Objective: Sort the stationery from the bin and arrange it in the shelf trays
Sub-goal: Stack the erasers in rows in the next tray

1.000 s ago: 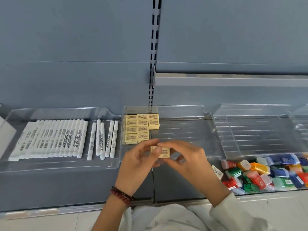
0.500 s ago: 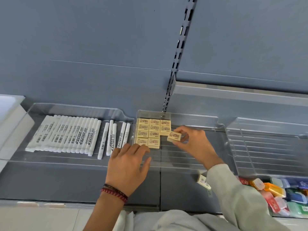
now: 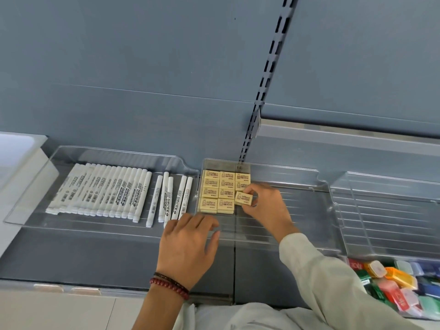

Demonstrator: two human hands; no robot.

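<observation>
Pale yellow in its printed wrapper, the eraser (image 3: 243,199) is pinched between the thumb and fingertips of the right hand (image 3: 265,207). It is slightly tilted and low in the middle tray (image 3: 301,211), right against the eraser block (image 3: 220,192). We cannot tell whether it already rests on the tray floor. That block is a tidy grid in the tray's back left corner, three columns wide, and the held eraser sits at the near end of the shorter right column. The left hand (image 3: 188,244) lies palm down with fingers straight and loosely spread, its fingertips just in front of the block, gripping nothing. On its wrist we see a dark cord and a red beaded bracelet (image 3: 170,284), while a white sleeve (image 3: 321,282) covers the right forearm. To the left, a second clear tray (image 3: 31,201) holds white markers (image 3: 102,191) laid side by side, a tight row on the left and five looser ones nearer the erasers. To the right we see a third clear tray (image 3: 385,217) with a ribbed floor. In front of it, at the lower right corner, is the bin (image 3: 415,315) of small coloured cases (image 3: 400,282) in red, green, orange and blue. The three trays stand on a grey shelf (image 3: 83,256) against a grey-blue back panel (image 3: 142,91) with a slotted upright (image 3: 266,75).
</observation>
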